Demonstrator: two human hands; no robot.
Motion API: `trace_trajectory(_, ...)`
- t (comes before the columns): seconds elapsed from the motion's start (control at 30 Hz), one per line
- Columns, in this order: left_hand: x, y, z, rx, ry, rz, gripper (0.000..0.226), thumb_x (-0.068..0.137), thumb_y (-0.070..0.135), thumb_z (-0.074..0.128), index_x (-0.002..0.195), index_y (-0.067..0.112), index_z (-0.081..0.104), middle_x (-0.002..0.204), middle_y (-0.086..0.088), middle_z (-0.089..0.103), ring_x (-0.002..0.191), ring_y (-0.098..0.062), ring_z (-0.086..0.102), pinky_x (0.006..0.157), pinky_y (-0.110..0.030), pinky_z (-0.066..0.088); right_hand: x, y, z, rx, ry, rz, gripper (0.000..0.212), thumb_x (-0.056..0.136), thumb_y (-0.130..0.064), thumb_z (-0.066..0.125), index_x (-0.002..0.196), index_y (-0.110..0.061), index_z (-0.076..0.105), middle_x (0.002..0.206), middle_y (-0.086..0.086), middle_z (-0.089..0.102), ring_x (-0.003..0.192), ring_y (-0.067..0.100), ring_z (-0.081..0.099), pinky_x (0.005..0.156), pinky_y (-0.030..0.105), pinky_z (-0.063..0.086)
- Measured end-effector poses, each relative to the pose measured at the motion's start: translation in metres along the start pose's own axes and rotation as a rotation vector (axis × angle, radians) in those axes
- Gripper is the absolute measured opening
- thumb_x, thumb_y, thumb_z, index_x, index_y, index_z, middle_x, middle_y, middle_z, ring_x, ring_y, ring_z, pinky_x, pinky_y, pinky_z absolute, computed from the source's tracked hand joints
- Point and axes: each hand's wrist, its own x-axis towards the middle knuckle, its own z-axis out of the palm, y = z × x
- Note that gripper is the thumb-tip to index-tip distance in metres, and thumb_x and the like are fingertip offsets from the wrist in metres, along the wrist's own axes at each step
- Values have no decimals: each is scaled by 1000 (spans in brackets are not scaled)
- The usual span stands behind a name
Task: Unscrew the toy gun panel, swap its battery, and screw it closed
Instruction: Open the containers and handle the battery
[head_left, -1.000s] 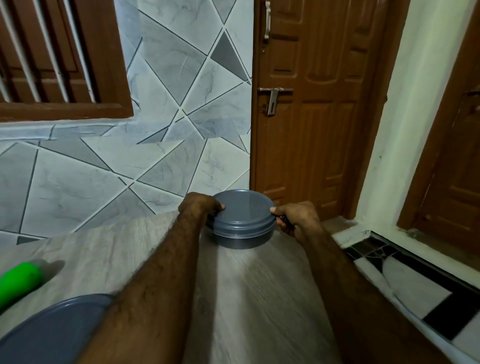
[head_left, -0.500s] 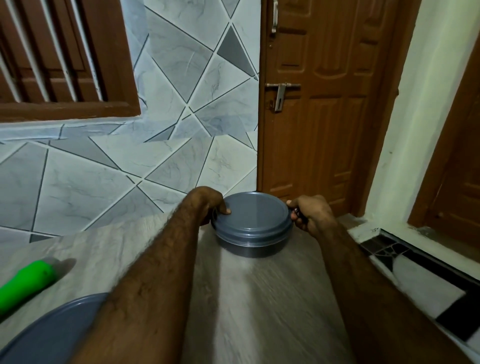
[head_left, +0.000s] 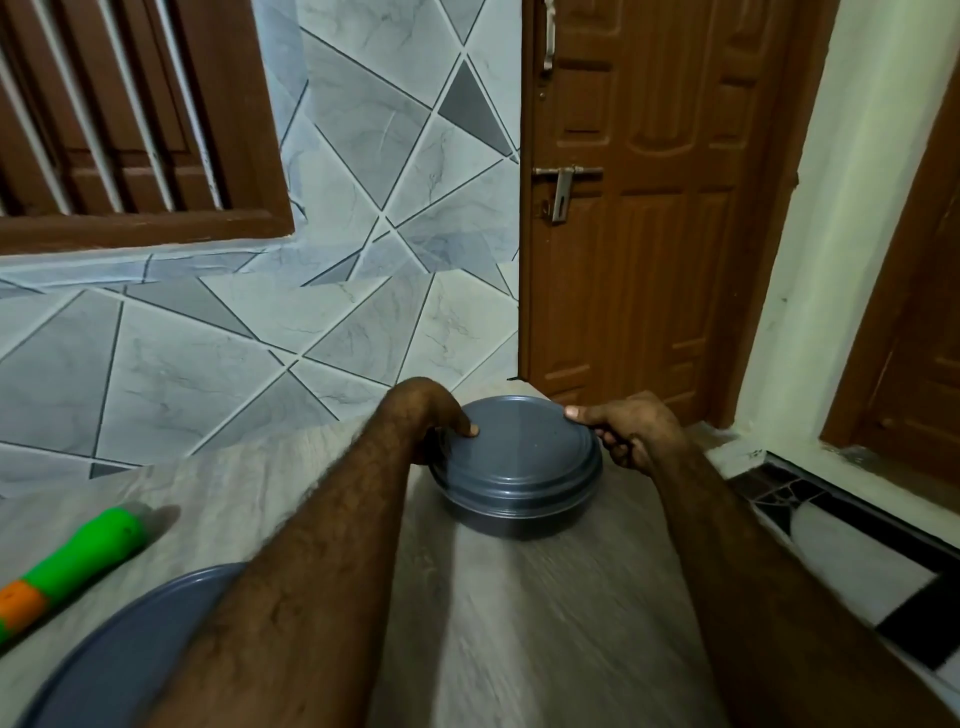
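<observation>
Grey tin (head_left: 517, 467) sits mid-frame on the surface (head_left: 519, 623); left hand (head_left: 431, 415) and right hand (head_left: 628, 431) each have a grip curled on its rim, thumbs on the lid, likely to open it for a battery; the green toy gun (head_left: 78, 566) lies lower left, untouched.

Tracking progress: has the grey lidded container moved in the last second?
Yes, toward the person: the grey lidded container now leaves a bare strip before the table's far edge, which it overlapped earlier.
</observation>
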Motion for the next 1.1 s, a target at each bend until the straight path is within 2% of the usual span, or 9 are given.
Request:
trace_trajectory(0.1, -6, 1, 4, 7, 21, 10, 62, 86, 15, 73, 138, -4, 44, 134, -22, 53, 122, -34, 54, 105, -43, 46, -1, 1, 1, 19, 10, 1, 31, 73, -15, 84, 61, -7, 56, 47, 2, 47, 39, 9, 34, 32, 16, 24)
trace_trajectory(0.3, -13, 0, 6, -56, 29, -1, 61, 86, 12, 69, 140, 1, 44, 142, -18, 46, 129, -33, 47, 109, -42, 42, 1, 7, -4, 113, -91, 75, 23, 78, -14, 79, 68, -8, 60, 50, -1, 46, 37, 6, 30, 31, 16, 19)
trace_trajectory(0.47, -13, -6, 2, -130, -13, -36, 67, 84, 16, 73, 143, 2, 42, 144, -14, 44, 132, -30, 43, 112, -40, 38, 1, 7, -2, 126, -100, 79, 23, 81, -13, 77, 68, -8, 59, 44, -3, 47, 38, 5, 31, 31, 15, 20)
trace_trajectory(0.6, -11, -8, 3, -164, -30, -41, 71, 83, 21, 76, 140, -2, 42, 142, -14, 47, 133, -28, 43, 112, -37, 37, 1, 7, -1, 131, -95, 81, 22, 81, -12, 76, 68, -8, 59, 52, -1, 48, 42, 6, 32, 32, 16, 22)
trace_trajectory(0.73, -5, -12, 4, -225, -64, -55, 86, 69, 24, 87, 140, -2, 44, 140, -15, 49, 129, -31, 47, 111, -41, 40, 3, 8, -2, 125, -101, 94, 19, 80, -13, 77, 72, -8, 61, 57, -1, 50, 45, 7, 34, 35, 17, 24)
trace_trajectory(0.87, -1, -14, 4, -264, -84, -58, 93, 68, 22, 88, 144, 0, 38, 146, -13, 43, 134, -33, 41, 113, -42, 36, 8, 10, -2, 145, -132, 96, 17, 80, -13, 78, 74, -8, 62, 56, -1, 48, 44, 7, 32, 32, 16, 23)
trace_trajectory(0.93, 2, -16, 3, -282, -90, -62, 84, 69, 20, 87, 138, 0, 44, 137, -13, 51, 126, -32, 48, 111, -40, 39, 9, 10, -3, 154, -138, 94, 17, 79, -12, 78, 74, -7, 62, 58, 0, 48, 46, 7, 32, 32, 16, 22)
trace_trajectory(1.0, 3, -19, 3, -328, -113, -60, 63, 70, 17, 86, 121, -2, 53, 112, -13, 60, 108, -30, 57, 105, -37, 45, 9, 10, -3, 158, -135, 90, 19, 79, -11, 78, 71, -8, 61, 60, 0, 49, 47, 7, 32, 32, 16, 22)
trace_trajectory(1.1, 6, -24, 2, -344, -132, -77, 59, 65, 18, 89, 111, -3, 60, 107, -14, 65, 109, -31, 61, 104, -38, 47, 7, 10, -3, 161, -130, 81, 19, 79, -11, 78, 71, -8, 60, 61, 1, 49, 48, 7, 32, 32, 16, 23)
